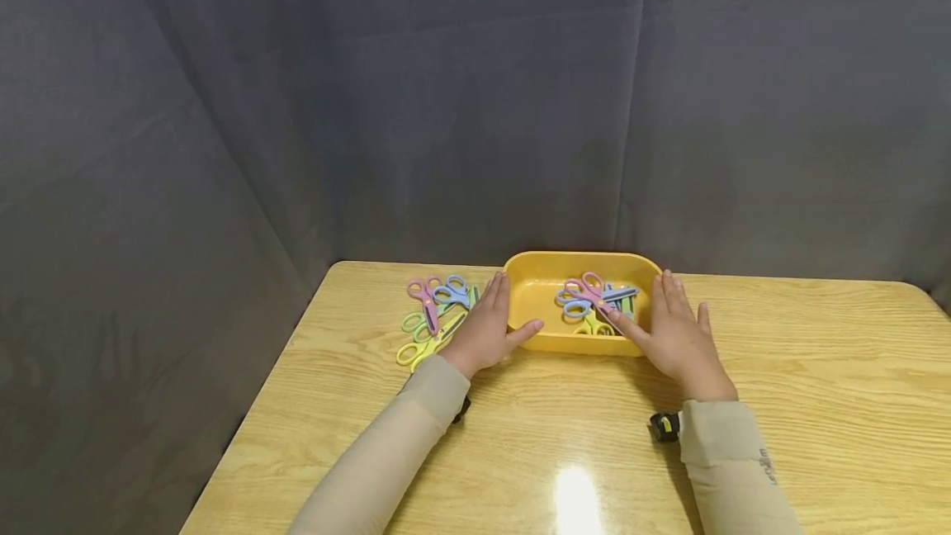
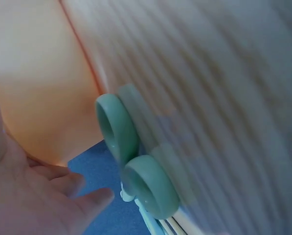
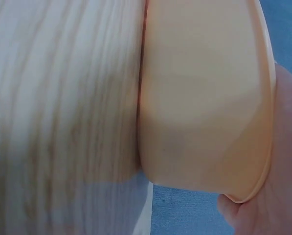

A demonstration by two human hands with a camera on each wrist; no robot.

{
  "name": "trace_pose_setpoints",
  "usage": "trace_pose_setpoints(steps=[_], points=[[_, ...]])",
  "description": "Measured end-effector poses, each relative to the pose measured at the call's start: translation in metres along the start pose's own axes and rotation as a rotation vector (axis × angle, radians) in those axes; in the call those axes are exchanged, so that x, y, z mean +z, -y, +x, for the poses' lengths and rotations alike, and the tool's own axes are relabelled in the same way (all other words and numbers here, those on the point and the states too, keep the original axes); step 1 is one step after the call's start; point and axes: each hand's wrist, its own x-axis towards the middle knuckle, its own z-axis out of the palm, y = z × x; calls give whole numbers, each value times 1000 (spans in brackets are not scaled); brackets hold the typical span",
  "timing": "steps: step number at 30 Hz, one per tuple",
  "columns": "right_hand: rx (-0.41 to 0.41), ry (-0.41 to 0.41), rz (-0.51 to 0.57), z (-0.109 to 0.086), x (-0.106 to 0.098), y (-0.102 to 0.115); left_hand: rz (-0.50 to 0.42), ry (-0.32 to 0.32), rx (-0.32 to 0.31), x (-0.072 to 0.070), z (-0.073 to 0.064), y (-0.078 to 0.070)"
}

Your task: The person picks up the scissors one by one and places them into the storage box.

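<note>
A yellow plastic bin (image 1: 546, 344) sits at the far edge of the table with several scissors inside, among them pink scissors (image 1: 592, 291) lying on top. My left hand (image 1: 486, 333) lies against the bin's left end with its fingers straight and its thumb reaching across the front corner. At the other end my right hand (image 1: 679, 341) touches the side with outstretched fingers, its thumb over the front rim. In the right wrist view, the right hand (image 3: 278, 191) is beside the bin's rim. Green scissors handles (image 2: 150, 188) show close to the left hand in the left wrist view.
Left of the bin is a loose pile with pink scissors (image 1: 425, 300), blue scissors (image 1: 451, 291) and yellow scissors (image 1: 423, 347), close to my left wrist. A dark grey curtain (image 1: 475, 106) hangs behind the wooden table (image 1: 817, 370).
</note>
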Motion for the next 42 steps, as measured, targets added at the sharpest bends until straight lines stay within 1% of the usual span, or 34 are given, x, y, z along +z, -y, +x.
trace_pose_setpoints(steps=[3, 6, 9, 14, 18, 22, 24, 27, 31, 35, 37, 42], points=[[-1, 3, 1, 0, 2, 1, 4, 16, -22, -1, -2, 1], [-1, -1, 6, 0, 3, 2, -1, 18, -27, -3, -3, 1], [3, -2, 6, 1, 5, 2, -16, 19, -45, -5, -5, 2], [7, 1, 1, 3, 6, 4, -29, -15, -91, -13, -12, 2], [4, -2, -2, 2, 6, 5, -39, -43, -132, -22, -21, 6], [3, -2, 2, 2, 5, 5, -67, -85, -177, -26, -30, 11], [3, 0, 11, 2, 5, 6, -62, -101, -185, -26, -34, 12], [4, -1, 11, 1, 4, 5, -36, -110, -165, -24, -37, 10], [6, -1, 10, 0, 4, 3, 12, -87, -150, -19, -38, 6], [2, -2, 12, 0, 5, 2, 38, -46, -171, -15, -39, 4], [1, -5, 12, 0, 5, 2, 42, -38, -179, -14, -40, 3], [1, -13, 25, 1, 3, 1, 43, -40, -190, -13, -39, -1]])
